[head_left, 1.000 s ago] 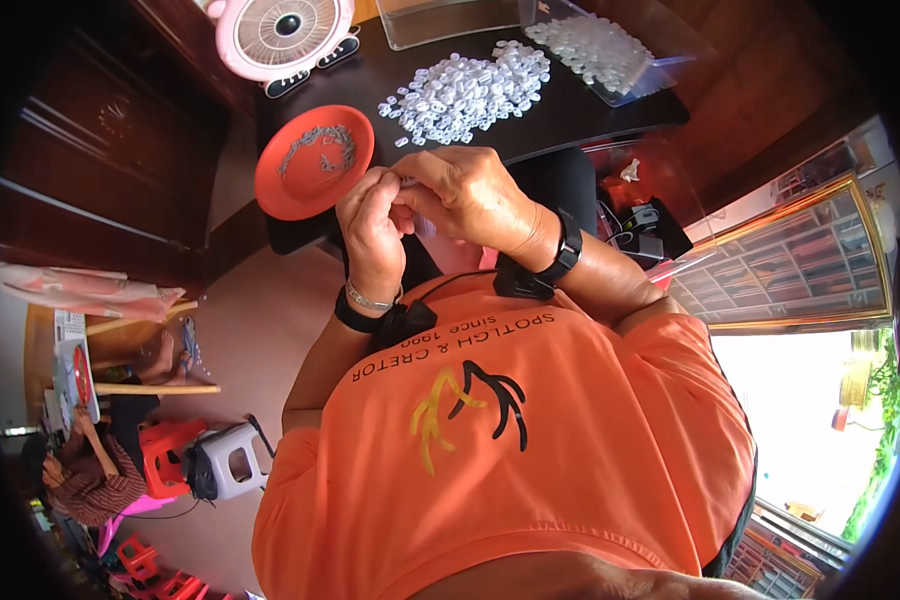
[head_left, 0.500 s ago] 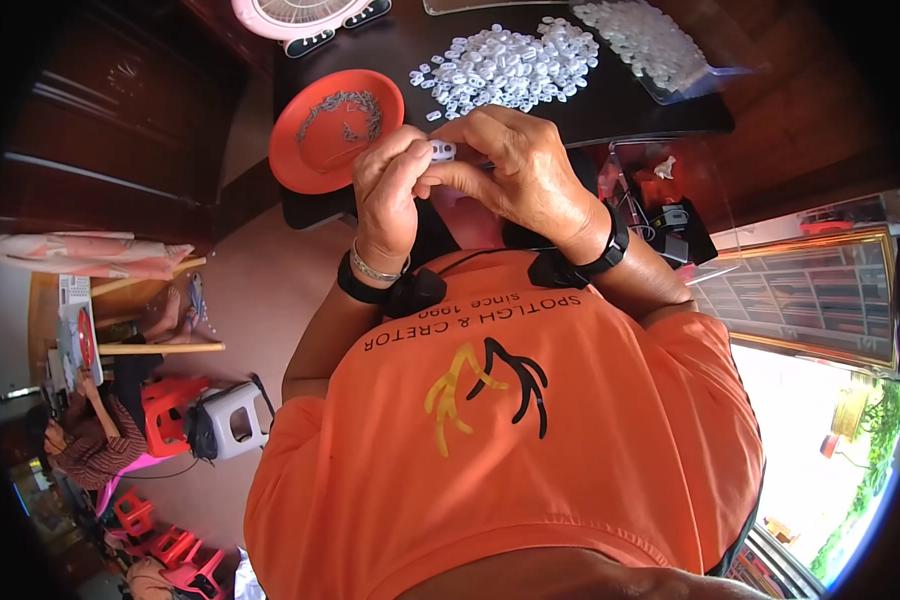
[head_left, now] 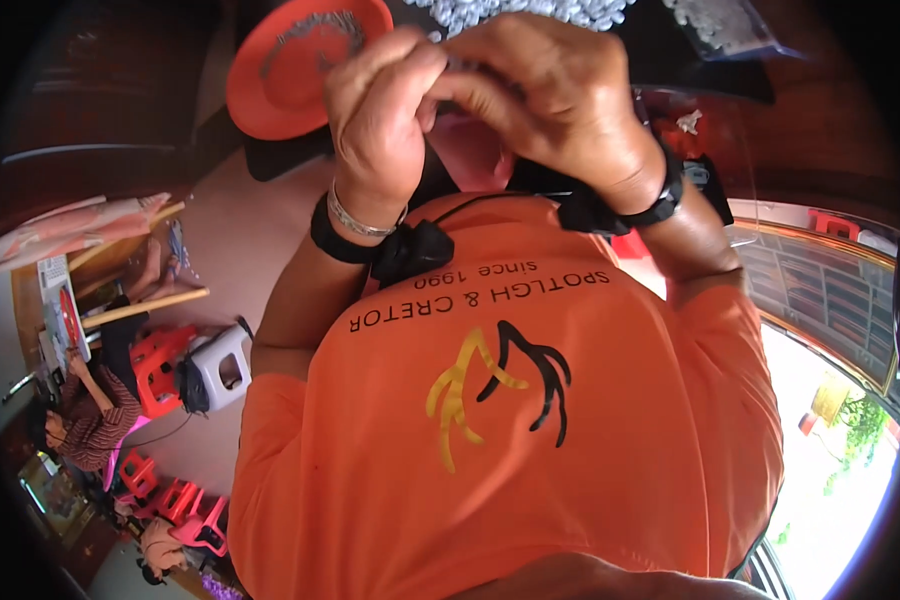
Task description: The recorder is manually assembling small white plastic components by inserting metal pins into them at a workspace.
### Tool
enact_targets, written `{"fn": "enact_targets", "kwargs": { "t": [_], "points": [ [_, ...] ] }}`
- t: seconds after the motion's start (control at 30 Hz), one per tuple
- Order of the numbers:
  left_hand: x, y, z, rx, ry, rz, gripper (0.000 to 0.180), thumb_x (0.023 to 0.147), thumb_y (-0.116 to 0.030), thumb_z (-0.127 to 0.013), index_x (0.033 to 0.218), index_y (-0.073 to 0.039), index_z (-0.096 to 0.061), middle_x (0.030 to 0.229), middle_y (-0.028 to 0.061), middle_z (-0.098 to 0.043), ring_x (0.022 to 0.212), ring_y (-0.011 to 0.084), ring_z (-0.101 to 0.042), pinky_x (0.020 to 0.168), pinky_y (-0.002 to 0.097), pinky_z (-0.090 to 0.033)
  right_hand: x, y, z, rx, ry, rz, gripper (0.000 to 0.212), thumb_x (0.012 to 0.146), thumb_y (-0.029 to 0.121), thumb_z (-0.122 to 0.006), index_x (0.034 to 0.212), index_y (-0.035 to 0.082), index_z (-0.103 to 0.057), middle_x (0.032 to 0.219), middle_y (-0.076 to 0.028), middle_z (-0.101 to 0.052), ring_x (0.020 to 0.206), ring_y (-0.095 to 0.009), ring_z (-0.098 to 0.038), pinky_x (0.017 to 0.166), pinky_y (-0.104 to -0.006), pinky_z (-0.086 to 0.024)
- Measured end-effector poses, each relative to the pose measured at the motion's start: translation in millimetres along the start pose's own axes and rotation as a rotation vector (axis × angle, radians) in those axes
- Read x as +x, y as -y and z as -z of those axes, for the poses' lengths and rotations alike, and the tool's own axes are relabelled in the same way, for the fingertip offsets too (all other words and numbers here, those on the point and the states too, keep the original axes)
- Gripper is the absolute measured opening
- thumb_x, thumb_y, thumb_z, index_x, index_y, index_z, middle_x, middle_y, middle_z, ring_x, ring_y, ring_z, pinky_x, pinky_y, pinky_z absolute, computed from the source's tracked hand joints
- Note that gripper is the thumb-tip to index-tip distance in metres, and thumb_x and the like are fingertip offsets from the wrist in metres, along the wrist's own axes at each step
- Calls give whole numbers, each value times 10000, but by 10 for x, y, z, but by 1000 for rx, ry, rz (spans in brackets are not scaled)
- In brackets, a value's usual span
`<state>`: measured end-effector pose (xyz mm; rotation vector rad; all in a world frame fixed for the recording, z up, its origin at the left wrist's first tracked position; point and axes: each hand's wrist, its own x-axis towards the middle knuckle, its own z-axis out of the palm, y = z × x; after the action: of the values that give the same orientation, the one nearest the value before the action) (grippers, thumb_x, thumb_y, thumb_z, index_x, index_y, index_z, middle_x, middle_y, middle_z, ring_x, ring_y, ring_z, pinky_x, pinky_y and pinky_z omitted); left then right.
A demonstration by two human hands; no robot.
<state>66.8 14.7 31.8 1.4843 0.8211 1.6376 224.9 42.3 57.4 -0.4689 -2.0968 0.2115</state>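
My left hand (head_left: 382, 125) and my right hand (head_left: 560, 95) meet fingertip to fingertip at the front edge of the dark table. Both are closed in a pinch. A small white plastic piece with two holes showed between them a moment ago; the fingers now mostly cover it and motion blurs the spot. Whether the right fingers also hold some small part cannot be seen. Just left of my left hand lies an orange plate (head_left: 270, 100) with small thin grey metal parts (head_left: 310, 45). Beyond my right hand is a heap of small white plastic pieces (head_left: 470, 12).
A clear bag of white pieces (head_left: 720, 25) lies at the far right of the dark table (head_left: 660, 65). To the left, a person (head_left: 95, 415) sits near a grey stool (head_left: 218, 370) and a red stool (head_left: 160, 365). Several more red stools stand at lower left.
The view has shifted, so table, plate and heap sit higher in the picture. Both hands appear larger and higher, still joined; the white piece between them has become mostly hidden.
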Motion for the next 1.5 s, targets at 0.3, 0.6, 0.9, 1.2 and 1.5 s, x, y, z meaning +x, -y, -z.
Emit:
{"fn": "enact_targets", "kwargs": {
  "t": [0.3, 0.6, 0.9, 1.2, 1.5],
  "points": [
    [45, -64, 42, 127, 40, 201, 246, 894, -142, -478, 807, 52, -602, 666, 55, -547, 523, 93, -453, 477, 223, -301, 159, 78, 326, 178, 122, -327, 282, 702, 119, -797, 912, 28, -633, 714, -87, -624, 575, -184, -614, 504, -280, -479],
    [-273, -258, 844, 154, -316, 192, 260, 887, -121, -424, 768, 59, -570, 615, 40, -459, 525, 90, -395, 470, 223, -272, -472, -249, 918, -100, -187, -651, 209, 759, 78, -757, 940, 15, -676, 766, -21, -672, 703, -56, -614, 622, -195, -492],
    [-533, -279, 1292, 277, -613, 321, 283, 939, -161, -368, 719, -28, -487, 590, 25, -417, 460, 81, -361, 427, 197, -248, -289, -665, 1492, -580, -303, -557, 236, 734, 157, -773, 914, 35, -681, 725, -65, -650, 634, -121, -612, 603, -240, -492],
    [-583, -206, 1284, 235, -583, 355, 270, 953, -164, -389, 779, -14, -529, 596, 31, -440, 449, 92, -394, 424, 198, -274, 299, -1568, 2146, -1463, -37, 0, 224, 802, 89, -682, 1006, 10, -638, 865, -137, -642, 715, -227, -652, 617, -296, -512],
    [-590, -163, 1234, 207, -589, 422, 264, 946, -182, -423, 780, -19, -547, 588, 23, -453, 461, 93, -421, 428, 202, -285, 112, -1637, 790, -194, 267, -498, 185, 851, 154, -646, 1010, 64, -676, 942, -68, -686, 834, -165, -652, 724, -286, -501]
  ]
}}
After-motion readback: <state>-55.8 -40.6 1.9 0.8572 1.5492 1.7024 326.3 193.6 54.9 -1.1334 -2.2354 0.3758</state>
